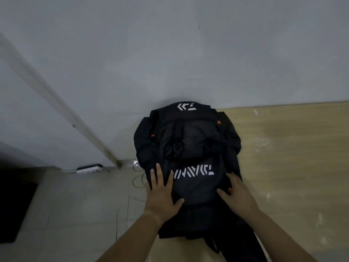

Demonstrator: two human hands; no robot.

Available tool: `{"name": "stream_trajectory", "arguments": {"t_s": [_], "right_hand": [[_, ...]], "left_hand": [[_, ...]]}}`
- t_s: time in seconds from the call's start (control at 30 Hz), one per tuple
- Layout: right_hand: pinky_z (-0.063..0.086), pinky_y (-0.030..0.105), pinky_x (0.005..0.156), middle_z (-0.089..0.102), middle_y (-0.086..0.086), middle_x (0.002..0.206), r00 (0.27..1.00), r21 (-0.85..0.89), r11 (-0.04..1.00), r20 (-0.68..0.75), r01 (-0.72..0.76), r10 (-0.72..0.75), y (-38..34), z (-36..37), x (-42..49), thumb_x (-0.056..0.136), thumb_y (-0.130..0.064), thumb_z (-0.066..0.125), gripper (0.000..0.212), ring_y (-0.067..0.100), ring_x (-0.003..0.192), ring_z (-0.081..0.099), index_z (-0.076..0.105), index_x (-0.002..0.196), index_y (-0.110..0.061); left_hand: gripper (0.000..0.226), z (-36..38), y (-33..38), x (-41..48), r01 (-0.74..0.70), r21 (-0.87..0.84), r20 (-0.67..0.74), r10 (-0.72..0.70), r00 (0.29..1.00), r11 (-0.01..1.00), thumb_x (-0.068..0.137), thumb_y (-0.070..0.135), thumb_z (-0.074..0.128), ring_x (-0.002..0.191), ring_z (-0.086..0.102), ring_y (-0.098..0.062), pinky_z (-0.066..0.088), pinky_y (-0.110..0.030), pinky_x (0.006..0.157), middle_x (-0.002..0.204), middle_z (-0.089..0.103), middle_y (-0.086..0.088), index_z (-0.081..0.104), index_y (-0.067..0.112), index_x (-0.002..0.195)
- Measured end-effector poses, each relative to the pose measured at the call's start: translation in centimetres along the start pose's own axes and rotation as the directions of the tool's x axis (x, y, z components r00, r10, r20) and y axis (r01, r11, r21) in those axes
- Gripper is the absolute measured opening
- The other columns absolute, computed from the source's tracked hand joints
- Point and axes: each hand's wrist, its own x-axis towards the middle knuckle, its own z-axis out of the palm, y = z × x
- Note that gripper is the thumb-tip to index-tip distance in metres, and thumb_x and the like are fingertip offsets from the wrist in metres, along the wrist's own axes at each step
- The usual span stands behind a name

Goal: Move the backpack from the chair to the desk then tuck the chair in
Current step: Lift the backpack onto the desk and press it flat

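A black backpack (188,157) with white logos and orange zip pulls lies on the light wooden desk (287,157), at its left end, its top against the grey wall. My left hand (160,195) presses on the bag's lower left side, fingers stretched out and thumb across the front. On the lower right side, my right hand (238,195) has its fingers curved around the bag. The two hands hold the bag between them. A black strap hangs over the desk's near edge. No chair is in sight.
To the left of the desk is pale tiled floor with a white power strip (89,168) by the wall and loose cables (122,205). A dark mat (13,205) lies at the far left. A pale strip (56,103) runs diagonally down the wall.
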Motion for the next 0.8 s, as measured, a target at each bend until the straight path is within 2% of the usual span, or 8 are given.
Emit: {"name": "stream_trajectory", "arguments": {"t_s": [0.07,0.17,0.23,0.3,0.37,0.47,0.57,0.8], "right_hand": [[0.043,0.046,0.107,0.018,0.012,0.161,0.996,-0.095,0.994,-0.060,0.061,-0.067,-0.1,0.2,0.8,0.081,-0.044,0.071,0.089,0.030,0.139,0.035,0.024,0.151,-0.016],[0.022,0.049,0.118,-0.005,0.007,0.164,0.957,-0.294,0.932,-0.131,0.213,-0.260,-2.4,0.0,2.0,0.078,-0.064,0.059,0.102,0.027,0.149,0.004,0.002,0.154,-0.028],[0.011,0.056,0.117,-0.015,0.002,0.163,0.959,-0.327,0.917,-0.086,0.228,-0.269,-3.6,0.6,3.1,0.075,-0.078,0.048,0.105,0.024,0.149,-0.010,-0.010,0.152,-0.037],[0.005,0.064,0.114,-0.021,0.001,0.162,0.976,-0.347,0.914,0.009,0.208,-0.219,-3.7,2.1,4.1,0.072,-0.087,0.037,0.104,0.025,0.147,-0.018,-0.018,0.148,-0.043],[0.003,0.070,0.114,-0.020,0.003,0.162,0.982,-0.394,0.900,0.046,0.186,-0.183,-2.9,3.8,4.9,0.071,-0.091,0.029,0.101,0.029,0.147,-0.020,-0.019,0.147,-0.046],[0.004,0.072,0.111,-0.016,0.003,0.163,0.988,-0.382,0.913,0.002,0.142,-0.153,-2.2,5.1,6.5,0.070,-0.093,0.026,0.098,0.030,0.147,-0.018,-0.016,0.147,-0.049],[0.012,0.074,0.108,-0.010,0.004,0.163,0.988,-0.372,0.920,-0.045,0.120,-0.147,-2.4,4.9,9.2,0.069,-0.094,0.024,0.097,0.032,0.148,-0.010,-0.009,0.148,-0.049],[0.016,0.075,0.105,-0.005,0.007,0.163,0.988,-0.376,0.921,-0.074,0.099,-0.137,-3.5,3.5,15.1,0.066,-0.095,0.022,0.097,0.034,0.146,-0.006,-0.004,0.148,-0.049]], "left_hand": [[0.105,-0.2,-0.5,1.4,-0.035,0.046,-0.085,0.039,0.996,0.998,0.077,0.080,0.038,0.146,-0.028,-0.042,0.000,-0.063,0.120,0.157,-0.037,-0.018,-0.003,0.028,0.158],[0.107,-1.6,-0.4,3.7,-0.104,0.065,-0.224,0.116,0.968,0.992,0.075,0.084,0.035,0.149,-0.024,-0.040,-0.002,-0.064,0.119,0.163,-0.025,-0.015,-0.003,0.027,0.157],[0.108,-1.5,-0.1,5.2,-0.135,0.038,-0.186,0.139,0.973,0.990,0.075,0.086,0.033,0.148,-0.026,-0.038,0.000,-0.061,0.120,0.161,-0.030,-0.012,-0.006,0.028,0.157],[0.110,-0.3,0.0,6.7,-0.134,0.015,-0.122,0.135,0.983,0.991,0.073,0.088,0.031,0.147,-0.030,-0.037,0.001,-0.060,0.122,0.160,-0.034,-0.010,-0.010,0.030,0.157],[0.112,1.0,-0.1,8.0,-0.115,0.011,-0.063,0.115,0.991,0.993,0.071,0.091,0.030,0.146,-0.033,-0.037,-0.001,-0.060,0.122,0.162,-0.030,-0.011,-0.015,0.033,0.155],[0.111,2.1,-0.2,10.1,-0.094,-0.011,-0.026,0.094,0.995,0.995,0.069,0.092,0.029,0.144,-0.034,-0.038,-0.004,-0.061,0.121,0.164,-0.019,-0.011,-0.024,0.038,0.150],[0.109,1.8,-0.1,12.9,-0.097,-0.022,-0.052,0.095,0.994,0.995,0.070,0.091,0.031,0.145,-0.032,-0.040,-0.004,-0.062,0.120,0.165,-0.015,-0.009,-0.024,0.040,0.150],[0.106,-0.4,0.6,18.5,-0.068,-0.008,-0.055,0.067,0.996,0.998,0.072,0.090,0.027,0.146,-0.024,-0.045,-0.002,-0.062,0.119,0.166,-0.003,-0.011,-0.026,0.040,0.149]]}}
